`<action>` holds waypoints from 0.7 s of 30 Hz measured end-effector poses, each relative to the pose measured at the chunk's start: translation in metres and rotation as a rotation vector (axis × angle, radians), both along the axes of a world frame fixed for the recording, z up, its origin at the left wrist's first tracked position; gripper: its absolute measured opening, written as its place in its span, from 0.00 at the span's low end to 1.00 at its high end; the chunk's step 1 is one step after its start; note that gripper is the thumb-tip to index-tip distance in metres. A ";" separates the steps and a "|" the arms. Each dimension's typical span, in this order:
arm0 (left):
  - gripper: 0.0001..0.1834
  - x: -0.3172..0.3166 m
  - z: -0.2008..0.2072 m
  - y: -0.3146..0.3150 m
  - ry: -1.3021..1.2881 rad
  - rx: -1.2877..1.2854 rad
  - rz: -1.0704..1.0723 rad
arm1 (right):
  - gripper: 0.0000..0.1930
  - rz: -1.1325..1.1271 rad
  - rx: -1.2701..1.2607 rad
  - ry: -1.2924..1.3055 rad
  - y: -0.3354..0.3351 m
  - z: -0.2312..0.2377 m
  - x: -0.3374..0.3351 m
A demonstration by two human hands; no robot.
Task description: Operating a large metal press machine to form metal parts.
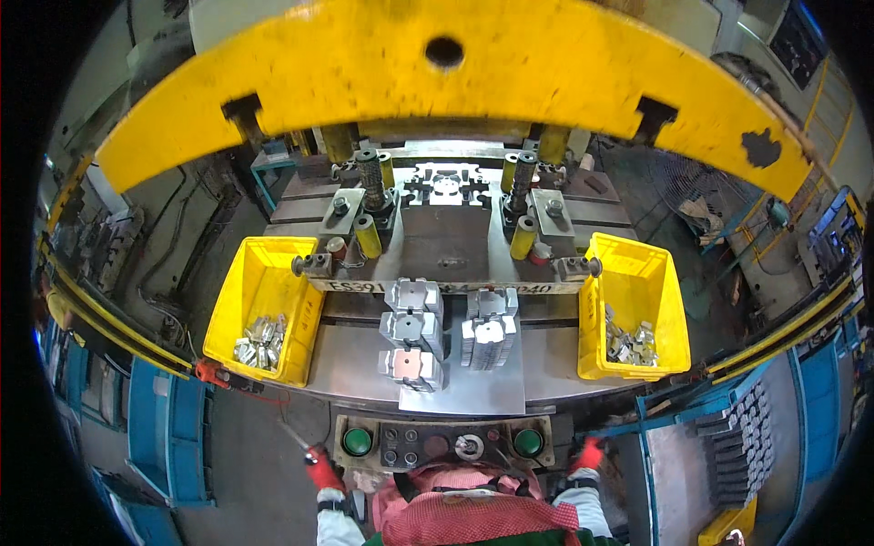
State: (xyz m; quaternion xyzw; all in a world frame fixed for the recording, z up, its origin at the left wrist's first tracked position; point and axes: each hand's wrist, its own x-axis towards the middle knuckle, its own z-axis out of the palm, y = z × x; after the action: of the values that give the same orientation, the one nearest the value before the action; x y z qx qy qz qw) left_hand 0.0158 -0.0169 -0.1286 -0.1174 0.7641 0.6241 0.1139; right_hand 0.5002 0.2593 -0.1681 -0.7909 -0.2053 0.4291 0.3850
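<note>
Work looks partway, with metal bits (262, 342) in the left bin (244, 302), the left hand (323, 469) closed round a thin rod (296, 438), stacked metal pieces (411, 326) on the surface (350, 369), the right hand's (589, 453) grip impossible to tell, and grey parts (756, 437) at right perhaps remaining.

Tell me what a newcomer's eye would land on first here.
Probably the huge yellow beam arching across the top. Next, the bright yellow left bin and right bin, flanking stacked silvery metal parts mid-picture. Lower down, the red-gloved left hand, with what looks like a thin rod, and the right hand stand either side of a control panel.
</note>
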 end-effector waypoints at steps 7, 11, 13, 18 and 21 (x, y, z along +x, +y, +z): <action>0.18 -0.052 0.215 0.111 0.354 0.299 -0.499 | 0.26 0.233 0.597 0.133 0.082 0.253 -0.083; 0.14 -0.068 0.301 0.247 0.261 0.192 -1.038 | 0.21 0.953 1.083 -0.200 0.161 0.312 -0.210; 0.14 -0.066 0.322 0.306 0.151 0.097 -1.190 | 0.20 1.195 0.925 -0.078 0.201 0.323 -0.276; 0.26 -0.054 0.312 0.403 0.082 0.039 -1.247 | 0.18 1.274 0.634 -0.353 0.256 0.320 -0.380; 0.25 -0.054 0.300 0.421 0.259 0.007 -1.180 | 0.18 1.170 0.686 -0.132 0.259 0.316 -0.380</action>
State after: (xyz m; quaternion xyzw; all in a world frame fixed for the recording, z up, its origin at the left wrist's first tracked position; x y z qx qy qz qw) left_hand -0.0386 0.4037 0.1719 0.4036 0.7058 0.4674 0.3471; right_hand 0.1204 0.5178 0.1478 -0.4071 -0.7468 0.4281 0.3053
